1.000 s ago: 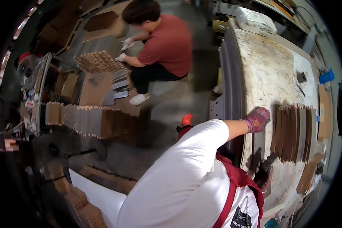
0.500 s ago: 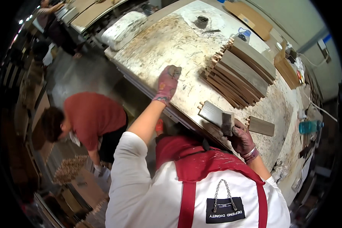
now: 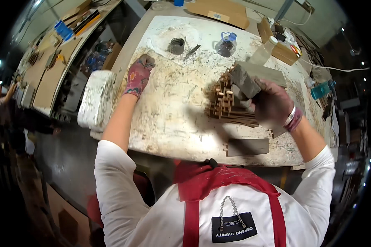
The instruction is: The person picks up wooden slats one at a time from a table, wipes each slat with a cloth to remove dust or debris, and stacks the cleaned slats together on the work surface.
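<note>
My left hand [image 3: 139, 76], in a pink floral glove with dark-stained fingertips, is closed in a fist on the stained white tabletop [image 3: 169, 123]. Whatever its fingers may hold is hidden. My right hand [image 3: 274, 101], in a similar dirty glove, grips a rough grey rectangular block [image 3: 245, 82] above a stack of dark wooden boards [image 3: 240, 118]. Short pegs stick out from the boards' left ends. Part of the stack is hidden behind the hand. One loose grey-brown board [image 3: 248, 147] lies near the table's front edge, in shadow. A second board [image 3: 278, 131] shows partly below my right wrist.
Toward the back are a dark round pot [image 3: 177, 46], a blue-handled jug [image 3: 226, 47] and a clear bottle [image 3: 263, 52]. A cardboard box [image 3: 278, 46] and teal bottle [image 3: 323, 89] stand right. At left, a white stained bundle [image 3: 97, 99] borders the table; another workbench [image 3: 49, 78] lies beyond.
My view has swung round to face the table. My right hand has lifted the grey block from near the front edge to above the stack. My left fist stays closed.
</note>
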Motion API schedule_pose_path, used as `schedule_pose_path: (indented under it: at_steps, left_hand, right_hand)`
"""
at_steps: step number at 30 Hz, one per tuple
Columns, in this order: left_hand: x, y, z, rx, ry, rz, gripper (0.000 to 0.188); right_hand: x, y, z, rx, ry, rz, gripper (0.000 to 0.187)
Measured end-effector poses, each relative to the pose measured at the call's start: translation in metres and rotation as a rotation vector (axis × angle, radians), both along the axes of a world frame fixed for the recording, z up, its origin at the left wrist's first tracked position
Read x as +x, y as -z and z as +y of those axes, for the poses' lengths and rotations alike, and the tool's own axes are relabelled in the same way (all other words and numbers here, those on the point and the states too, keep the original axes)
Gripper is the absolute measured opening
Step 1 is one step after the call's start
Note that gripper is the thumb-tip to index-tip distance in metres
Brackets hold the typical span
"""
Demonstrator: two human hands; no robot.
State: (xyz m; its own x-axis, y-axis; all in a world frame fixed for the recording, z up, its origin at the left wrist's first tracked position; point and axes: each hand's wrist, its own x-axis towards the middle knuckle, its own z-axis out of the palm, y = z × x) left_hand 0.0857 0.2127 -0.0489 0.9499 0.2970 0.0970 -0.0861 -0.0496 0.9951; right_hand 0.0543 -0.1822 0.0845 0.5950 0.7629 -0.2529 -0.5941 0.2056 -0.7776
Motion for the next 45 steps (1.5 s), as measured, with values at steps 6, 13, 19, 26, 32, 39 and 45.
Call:
schedule_pose_path:
  at_steps: [6, 13, 19, 26, 32, 39, 45]
  left_hand:
    - [0.107, 0.023, 0.042, 0.666, 0.019, 0.038, 0.021]
    - [0.164, 0.028, -0.001, 0.950, 0.014, 0.448, 0.042]
    - [0.181, 0.049, 0.007, 0.914, 0.092, 0.330, 0.035]
    - [0.191, 0.020, -0.006, 1.100, 0.273, 0.232, 0.034]
    - [0.197, 0.057, 0.030, -0.031, 0.288, 0.249, 0.014]
    - [0.170, 0.041, 0.039, -0.504, 0.165, 0.258, 0.012]
    - [0.155, 0.039, 0.035, -0.540, 0.138, 0.081, 0.015]
  right_hand:
    - [0.109, -0.058, 0.046, -0.636, 0.029, -0.770, 0.055]
    - [0.228, 0.012, 0.091, -0.768, -0.051, -1.096, 0.036]
    - [0.249, 0.044, 0.136, -0.875, -0.171, -1.321, 0.037]
    - [0.264, 0.066, 0.148, -1.046, -0.177, -1.338, 0.037]
    - [0.276, 0.073, 0.159, -1.115, -0.217, -1.512, 0.039]
    - [0.284, 0.098, 0.190, -0.997, -0.092, -1.539, 0.034]
    - [0.279, 0.112, 0.201, -1.031, -0.115, -1.621, 0.036]
